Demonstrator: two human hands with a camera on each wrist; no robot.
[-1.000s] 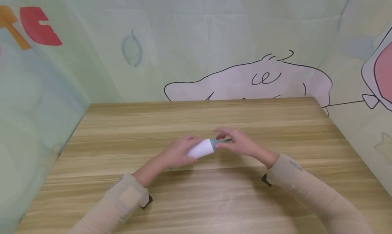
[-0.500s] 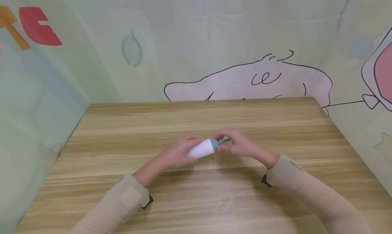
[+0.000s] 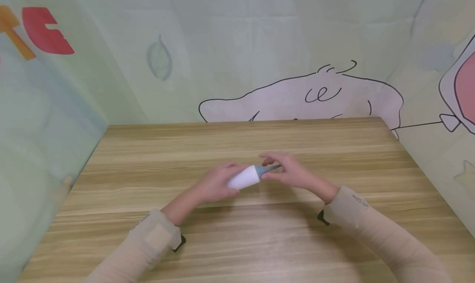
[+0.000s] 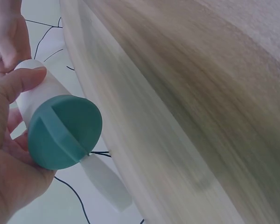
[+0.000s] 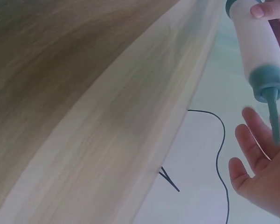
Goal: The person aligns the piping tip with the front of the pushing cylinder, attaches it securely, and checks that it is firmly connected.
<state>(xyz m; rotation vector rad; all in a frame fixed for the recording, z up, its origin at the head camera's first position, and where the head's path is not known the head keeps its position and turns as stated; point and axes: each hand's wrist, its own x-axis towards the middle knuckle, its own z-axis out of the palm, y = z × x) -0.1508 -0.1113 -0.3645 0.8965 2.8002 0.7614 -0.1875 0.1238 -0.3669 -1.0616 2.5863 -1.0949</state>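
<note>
My left hand [image 3: 217, 184] grips a white cylindrical bottle [image 3: 244, 178] over the table, tilted with its spout end toward the right. A teal collar [image 3: 260, 171] and a thin tapered nozzle [image 5: 274, 116] form that end. At the other end is a round teal base [image 4: 67, 133] with a raised ridge, seen in the left wrist view. A pale elongated piece [image 4: 106, 183] shows beside this base; how it attaches is unclear. Around the nozzle, my right hand [image 3: 293, 171] has its fingers spread and loosely bent, the thumb close to the collar. Whether it touches is hard to tell.
A wood-grain table [image 3: 237, 233] spreads beneath both hands. Behind it and at the sides hang pale printed cloth walls [image 3: 222, 56] with cartoon drawings. Each forearm wears a beige sleeve, with a small dark piece [image 3: 179, 244] at the left wrist.
The right fingers curl in toward the collar half a second ago, then spread out again now. The left hand keeps its grip; the bottle stays nearly in place.
</note>
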